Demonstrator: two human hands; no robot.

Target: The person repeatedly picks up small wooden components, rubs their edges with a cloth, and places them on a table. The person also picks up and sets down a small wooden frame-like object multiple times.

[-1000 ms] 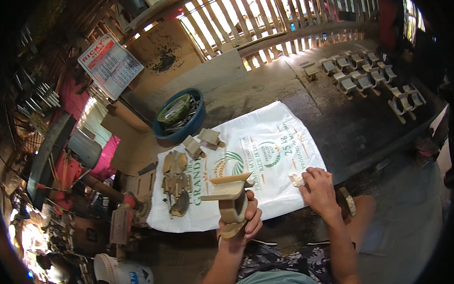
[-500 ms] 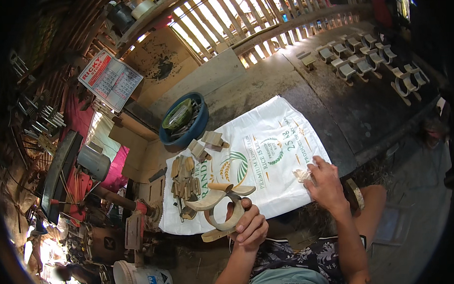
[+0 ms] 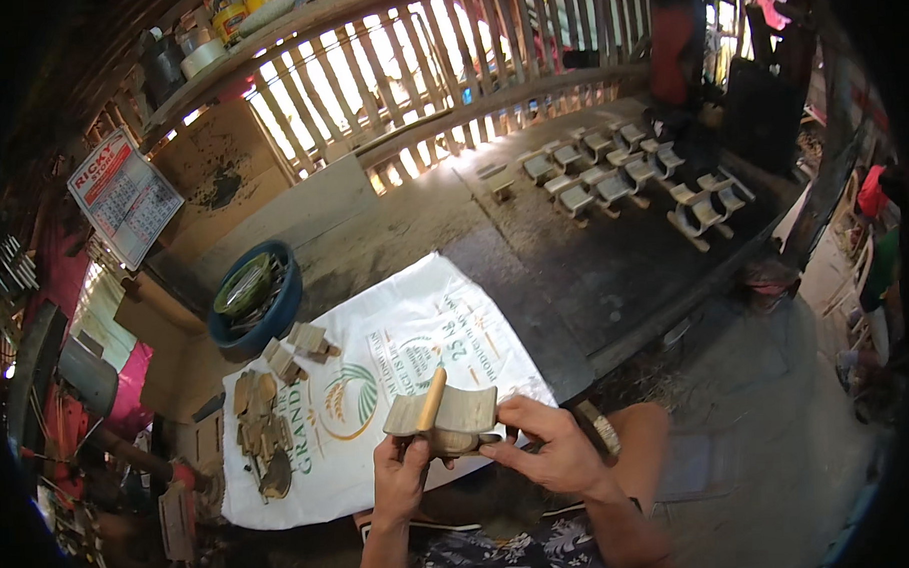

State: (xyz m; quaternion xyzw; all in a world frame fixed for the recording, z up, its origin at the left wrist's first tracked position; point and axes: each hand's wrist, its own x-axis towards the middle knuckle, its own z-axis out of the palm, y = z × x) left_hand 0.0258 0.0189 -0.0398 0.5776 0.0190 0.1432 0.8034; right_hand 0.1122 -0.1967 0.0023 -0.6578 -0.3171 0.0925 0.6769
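Above the near edge of a white printed sack (image 3: 376,322), a bamboo piece (image 3: 465,410) with curved, trough-like halves and a pale raised strip is held up. My left hand (image 3: 401,476) grips it from below at the left, thumb against the strip's lower end. At its right end, my right hand (image 3: 548,446) pinches the edge between thumb and fingers. Both hands are closed on it; the underside is partly hidden by them. Small bamboo offcuts (image 3: 259,421) lie heaped on the sack's left side, with a few small blocks (image 3: 308,339) behind them.
A blue basin (image 3: 293,300) holding a green bowl stands behind the sack on the left. Rows of similar curved bamboo pieces (image 3: 607,186) sit on the dark tabletop (image 3: 595,284) at the far right. A slatted wall (image 3: 407,70) closes off the back.
My right hand has left the crumpled pale scrap on the sack and now grips the bamboo piece. The piece has been turned, its troughs facing up. The view has swung to the right.
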